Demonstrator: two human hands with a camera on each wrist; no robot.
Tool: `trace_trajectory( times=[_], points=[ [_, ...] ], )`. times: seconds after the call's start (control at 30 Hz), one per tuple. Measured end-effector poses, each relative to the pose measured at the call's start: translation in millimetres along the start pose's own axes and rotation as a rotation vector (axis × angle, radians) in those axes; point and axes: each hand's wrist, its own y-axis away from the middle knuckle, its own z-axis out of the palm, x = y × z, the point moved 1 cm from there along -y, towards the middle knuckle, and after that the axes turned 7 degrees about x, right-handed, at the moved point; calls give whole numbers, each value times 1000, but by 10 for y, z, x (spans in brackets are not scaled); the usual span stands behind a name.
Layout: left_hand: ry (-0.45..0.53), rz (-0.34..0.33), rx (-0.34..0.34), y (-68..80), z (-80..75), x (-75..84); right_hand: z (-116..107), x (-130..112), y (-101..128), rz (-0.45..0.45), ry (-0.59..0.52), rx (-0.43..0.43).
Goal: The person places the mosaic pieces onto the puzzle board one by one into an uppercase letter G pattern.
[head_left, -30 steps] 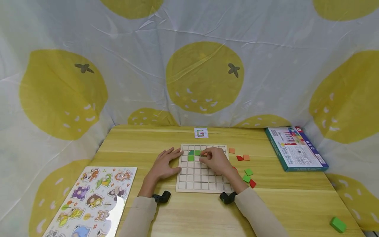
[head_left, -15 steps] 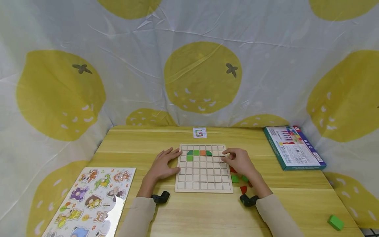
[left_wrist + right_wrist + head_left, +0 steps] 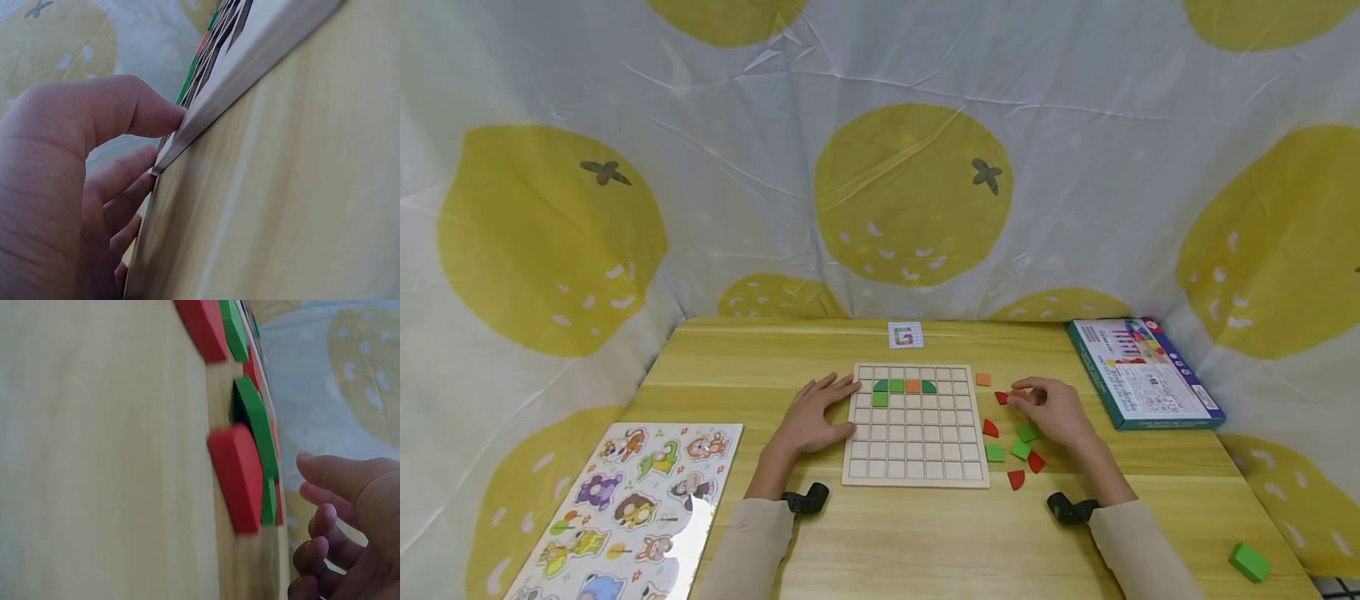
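Lemon-print backdrop, wooden table [image 3: 925, 533]. Grid board [image 3: 913, 471] centre: five tiles set, most empty. Left hand [image 3: 811, 415] spread, steadying board; right hand [image 3: 1054, 408] fingers curled over loose tiles [image 3: 1019, 450], grip unclear.

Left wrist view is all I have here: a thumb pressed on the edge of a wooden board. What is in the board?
Observer: The grid board holds four pieces in its second row and one green square below the leftmost; the left hand rests flat against its left edge.
Operator: Where is the other hand?
Observer: The right hand is on the table right of the board, fingers curled at an orange piece among loose pieces.
Operator: Which loose pieces?
Observer: Red pieces and green squares lie beside that hand.
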Motion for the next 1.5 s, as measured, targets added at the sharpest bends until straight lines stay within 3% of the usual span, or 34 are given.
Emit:
trace_trajectory(
  times=[0.27,0.73,0.93,1.5],
  points=[
    [-6,9,1,2,-10,0,-104,185,13,16,49,-21],
    [0,19,7,14,-13,9,-146,243,-17,-16,65,-90],
    [-3,18,10,12,-20,13,-129,247,-44,-35,46,-68],
    [-14,20,2,19,-33,15,-142,175,-24,13,20,-32]
  ],
)
